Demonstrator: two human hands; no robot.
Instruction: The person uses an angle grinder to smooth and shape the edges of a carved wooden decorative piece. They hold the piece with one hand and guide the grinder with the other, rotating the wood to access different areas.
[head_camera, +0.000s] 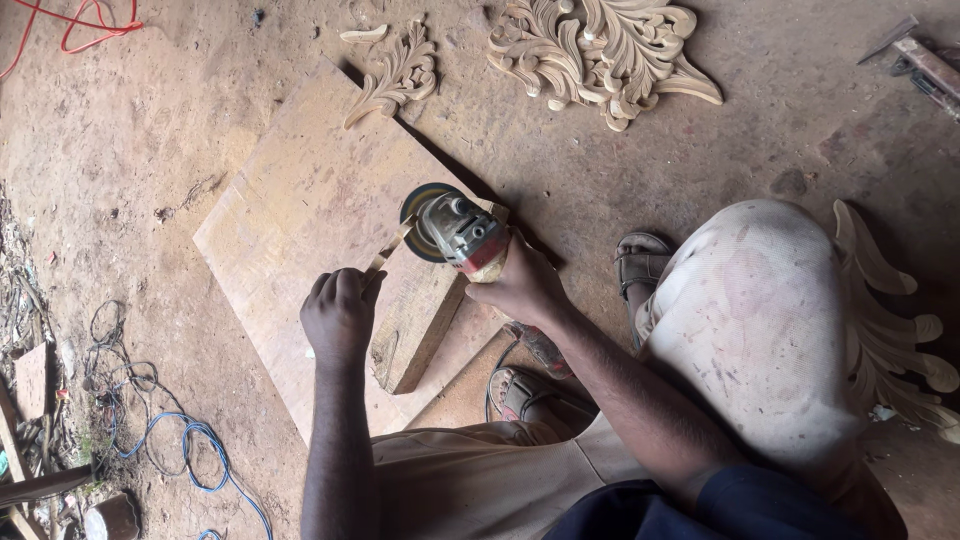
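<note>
My right hand (522, 285) grips an angle grinder (455, 232) with a grey and red body. Its round disc (422, 218) meets a thin strip of wood (388, 252). My left hand (340, 315) is closed on the near end of that strip. The strip rests over a thick wooden block (415, 325), which lies on a large flat wooden board (300, 200) on the dirt floor. The grinder's cord runs back under my right wrist toward my sandalled feet (525, 392).
Carved leaf-pattern wooden ornaments lie at the top: a small one (398, 72) and a large one (600, 45). Another carved piece (890, 320) sits by my right knee. A blue cable (190, 450) and a red cable (80, 25) lie at the left. Tools (925, 60) rest top right.
</note>
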